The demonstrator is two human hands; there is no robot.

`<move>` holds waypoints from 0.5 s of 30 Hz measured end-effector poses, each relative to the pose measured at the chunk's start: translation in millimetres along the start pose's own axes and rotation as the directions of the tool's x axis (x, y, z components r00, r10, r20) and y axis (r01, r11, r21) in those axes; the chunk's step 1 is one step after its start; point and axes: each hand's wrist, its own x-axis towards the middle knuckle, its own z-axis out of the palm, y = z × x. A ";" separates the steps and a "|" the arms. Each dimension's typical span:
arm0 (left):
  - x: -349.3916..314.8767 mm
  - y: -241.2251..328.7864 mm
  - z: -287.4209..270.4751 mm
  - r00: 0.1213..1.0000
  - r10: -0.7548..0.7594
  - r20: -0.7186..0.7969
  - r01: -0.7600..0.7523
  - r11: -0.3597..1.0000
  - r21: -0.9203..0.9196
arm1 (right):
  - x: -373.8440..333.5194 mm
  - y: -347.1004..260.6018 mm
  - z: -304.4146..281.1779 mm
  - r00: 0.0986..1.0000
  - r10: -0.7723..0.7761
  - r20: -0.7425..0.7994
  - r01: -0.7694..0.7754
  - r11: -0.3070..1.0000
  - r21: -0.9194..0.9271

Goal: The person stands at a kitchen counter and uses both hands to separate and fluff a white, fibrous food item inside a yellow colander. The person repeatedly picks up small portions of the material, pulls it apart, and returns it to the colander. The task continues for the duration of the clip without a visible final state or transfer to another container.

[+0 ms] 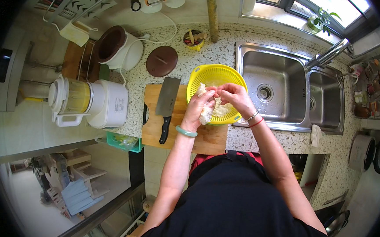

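Over the yellow plastic colander (240, 73), my left hand (195, 110) is closed around a white, crumbly-edged clump (206, 115) that looks like cauliflower. Part of it pokes out above the thumb side and part below the palm. My right hand (234, 97) comes in from the right, its thumb and fingertips pinched together close to the left fingertips. Whatever sits between those fingertips is too small to make out. More white pieces (221, 108) lie inside the colander, partly hidden by my hands. The colander overlaps the right side of a wooden cutting board (206, 139).
A cleaver (168, 99) lies on the board, left of my left hand. Right of the colander is a double steel sink (272, 71) with a faucet (331, 53). A brown lid (162, 61), a white cooker (124, 50) and a blender (85, 102) stand at the left.
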 end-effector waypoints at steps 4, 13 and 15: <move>0.6 -1.6 -3.3 1.000 -0.026 0.008 0.026 0.999 -0.046 | 0.8 3.1 -1.6 1.000 0.004 0.025 -0.005 1.000 0.020; -1.4 -1.6 3.3 1.000 -0.012 0.016 0.011 0.999 0.034 | 2.5 8.1 0.6 1.000 0.008 -0.013 -0.009 1.000 -0.021; -1.7 -0.8 4.4 1.000 -0.008 -0.001 0.008 1.000 0.019 | 2.0 9.2 1.6 0.999 0.007 -0.051 -0.005 1.000 0.027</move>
